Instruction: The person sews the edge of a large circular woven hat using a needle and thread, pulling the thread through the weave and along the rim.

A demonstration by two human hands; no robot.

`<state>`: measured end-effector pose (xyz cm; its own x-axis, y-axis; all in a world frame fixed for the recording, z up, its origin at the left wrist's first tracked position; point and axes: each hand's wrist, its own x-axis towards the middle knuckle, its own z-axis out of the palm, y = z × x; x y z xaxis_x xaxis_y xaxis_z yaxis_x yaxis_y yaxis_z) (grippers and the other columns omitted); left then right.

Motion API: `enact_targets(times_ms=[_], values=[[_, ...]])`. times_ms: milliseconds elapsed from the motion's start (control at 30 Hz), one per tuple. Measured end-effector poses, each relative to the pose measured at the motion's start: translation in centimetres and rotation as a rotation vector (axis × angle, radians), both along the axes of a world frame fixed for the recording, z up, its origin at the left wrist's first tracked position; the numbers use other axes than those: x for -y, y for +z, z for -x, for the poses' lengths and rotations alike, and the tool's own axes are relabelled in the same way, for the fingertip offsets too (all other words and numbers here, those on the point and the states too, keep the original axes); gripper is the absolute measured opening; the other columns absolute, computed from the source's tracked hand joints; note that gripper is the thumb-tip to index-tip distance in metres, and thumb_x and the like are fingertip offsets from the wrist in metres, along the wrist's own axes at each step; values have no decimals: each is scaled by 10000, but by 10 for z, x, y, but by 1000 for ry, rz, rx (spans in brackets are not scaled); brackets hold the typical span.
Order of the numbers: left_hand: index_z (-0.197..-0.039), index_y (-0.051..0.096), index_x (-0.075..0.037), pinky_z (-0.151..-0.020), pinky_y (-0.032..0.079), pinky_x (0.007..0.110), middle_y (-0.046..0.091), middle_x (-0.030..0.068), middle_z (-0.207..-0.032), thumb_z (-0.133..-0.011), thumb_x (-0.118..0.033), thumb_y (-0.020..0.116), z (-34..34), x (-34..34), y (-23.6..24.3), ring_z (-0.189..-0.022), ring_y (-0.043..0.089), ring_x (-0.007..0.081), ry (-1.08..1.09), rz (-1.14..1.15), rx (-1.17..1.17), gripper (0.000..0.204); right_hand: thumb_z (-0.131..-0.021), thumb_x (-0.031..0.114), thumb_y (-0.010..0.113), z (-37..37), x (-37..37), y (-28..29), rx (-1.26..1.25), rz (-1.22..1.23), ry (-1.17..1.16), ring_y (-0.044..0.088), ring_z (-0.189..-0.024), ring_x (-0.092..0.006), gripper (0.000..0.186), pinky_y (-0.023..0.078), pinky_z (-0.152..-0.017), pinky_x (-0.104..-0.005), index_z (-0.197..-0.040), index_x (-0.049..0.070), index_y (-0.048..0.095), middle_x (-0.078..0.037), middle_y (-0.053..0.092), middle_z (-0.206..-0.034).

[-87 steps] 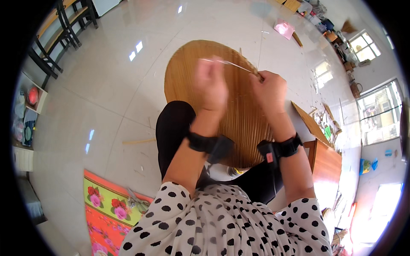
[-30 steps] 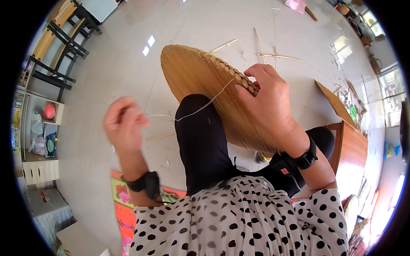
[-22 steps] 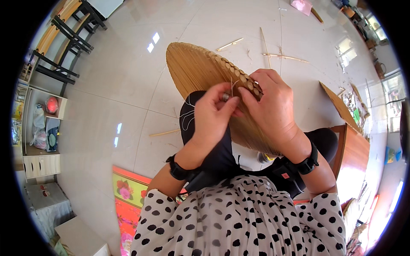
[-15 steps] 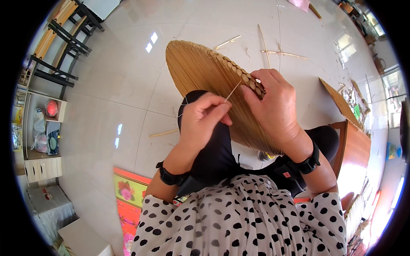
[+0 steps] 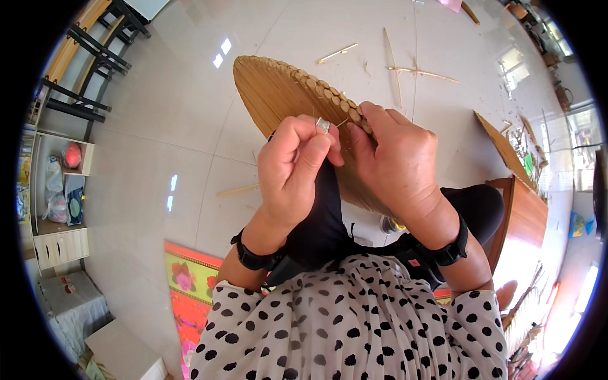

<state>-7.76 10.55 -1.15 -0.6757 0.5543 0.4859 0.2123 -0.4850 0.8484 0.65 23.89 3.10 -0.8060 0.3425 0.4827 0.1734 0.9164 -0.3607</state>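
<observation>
A tan, ribbed palm-leaf fan with a thick braided rim leans tilted over my lap. My right hand grips this rim near its right end, thumb on the near face and fingers over the edge. Close beside it, my left hand is closed in a pinch on a thin needle, whose tip points at the braid by my right thumb. Whether the tip has entered the braid is hard to see. A silver thimble ring sits on a left finger.
Loose straw stalks lie on the tiled floor beyond the fan. At right stands a brown wooden cabinet; on the left are a shelf unit and stacked black-legged furniture. A floral mat lies beside me.
My left hand has turned and brought the needle up to the rim, showing the thimble ring. The fan has shifted slightly left, and my right hand's grip has shifted slightly left with it.
</observation>
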Motion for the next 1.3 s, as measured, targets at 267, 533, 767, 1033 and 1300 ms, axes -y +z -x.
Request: enact_targets(times_ms=[267,533,767,1033,1300], values=[[-913,513,20,-716,476,264,594,85,-814,-1011,-44,522,4,4,-2,-706,579,131,-34,-19,47,117,-793,145,732,2,-1,-2,-46,-39,0,611,-561,-276,138,483,-483,-371,-836,79,618,-61,592,-660],[-1069,652,55,-717,540,249,632,73,-946,-999,-88,581,26,12,6,-795,671,159,104,173,139,174,-806,170,736,2,-27,2,97,132,52,646,-685,-335,208,517,-609,-393,-936,25,665,-138,660,-768],[-1013,720,-3,-605,490,222,603,48,-888,-934,-13,643,28,32,12,-670,599,84,458,292,-98,111,-833,176,728,-18,-40,8,127,326,15,655,-711,-346,256,525,-659,-356,-1012,-2,686,-182,679,-817],[-918,610,-3,-571,467,290,605,107,-748,-907,-19,660,3,-9,-8,-624,608,221,190,250,-214,54,-852,188,734,-19,-45,-7,113,241,-124,668,-644,-319,247,529,-615,-337,-996,-8,687,-174,683,-755],[-944,585,-28,-564,478,299,600,77,-685,-960,-70,596,1,-28,-5,-616,621,214,184,488,-327,46,-849,197,738,-14,-43,-15,59,177,-156,698,-689,-321,242,549,-628,-339,-1007,20,689,-165,700,-768]])
